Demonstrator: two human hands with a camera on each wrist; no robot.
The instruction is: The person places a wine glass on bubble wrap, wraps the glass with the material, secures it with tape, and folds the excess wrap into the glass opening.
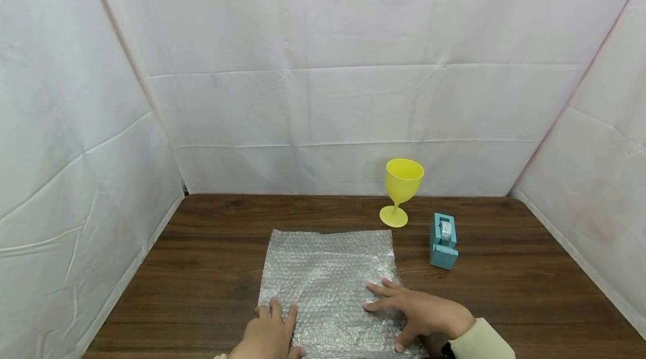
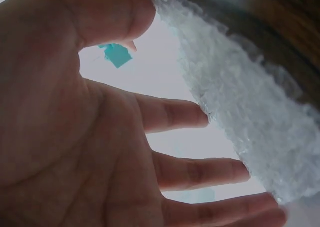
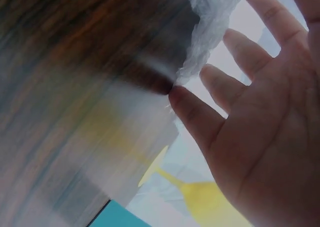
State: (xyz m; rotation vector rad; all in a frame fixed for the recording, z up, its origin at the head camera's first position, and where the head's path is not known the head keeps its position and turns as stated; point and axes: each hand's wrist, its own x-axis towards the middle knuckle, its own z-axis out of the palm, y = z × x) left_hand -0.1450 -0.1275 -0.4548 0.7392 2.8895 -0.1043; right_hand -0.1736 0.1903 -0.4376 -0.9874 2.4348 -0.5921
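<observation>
A sheet of clear bubble wrap (image 1: 328, 269) lies spread flat at the front middle of the table. On its lower left part rests my left hand (image 1: 267, 334), fingers extended. The left wrist view shows that hand's fingertips (image 2: 200, 114) touching the bubble wrap (image 2: 250, 97). My right hand (image 1: 421, 311) lies over the sheet's right side with its fingers spread. In the right wrist view, the fingertips (image 3: 177, 94) meet the edge of the bubble wrap (image 3: 212, 24), one of them at the wooden surface. Neither hand grips anything.
Behind the sheet's right corner stands a yellow goblet (image 1: 404, 182), upright. A teal tape dispenser (image 1: 444, 255) with a roll of clear tape sits to the right of the sheet. White cloth walls (image 1: 303, 106) enclose the dark wooden table (image 1: 212, 252) at the back and sides.
</observation>
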